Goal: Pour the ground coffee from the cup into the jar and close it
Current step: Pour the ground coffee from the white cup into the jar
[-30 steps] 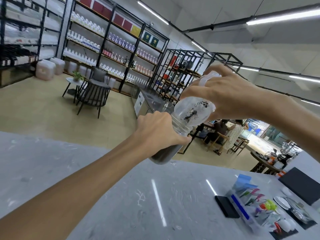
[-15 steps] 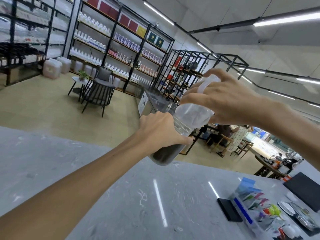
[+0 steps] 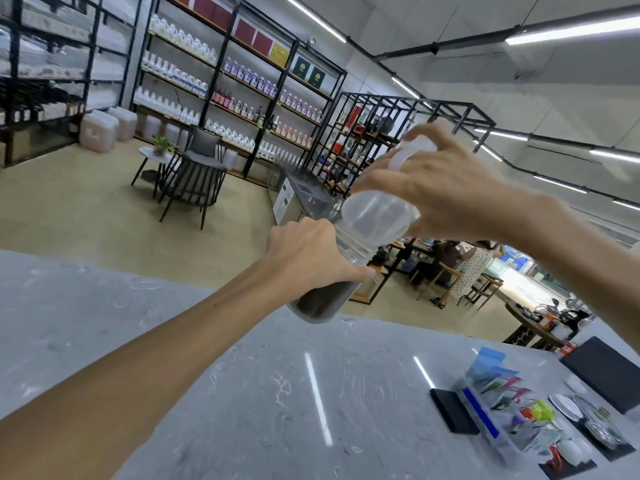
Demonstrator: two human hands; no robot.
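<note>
My left hand (image 3: 304, 258) grips a clear glass jar (image 3: 325, 299), tilted and held just above the grey marble counter (image 3: 242, 393). Dark ground coffee fills the jar's lower part. My right hand (image 3: 440, 188) holds a clear plastic cup (image 3: 377, 218) tipped upside down, its mouth against the jar's open mouth. The cup looks almost empty, with only a faint film inside. No lid is visible on the jar.
On the counter at the right lie a black pad (image 3: 453, 410), a clear box of coloured items (image 3: 502, 410), plates (image 3: 571, 407) and a dark mat (image 3: 606, 372). Beyond the counter edge are shelving racks (image 3: 235, 84), a chair (image 3: 194, 181) and seated people (image 3: 460, 268).
The last dark grounds seen clinging in the cup a second ago have dropped into the jar. Both hands stay together, the cup still upended over the jar.
</note>
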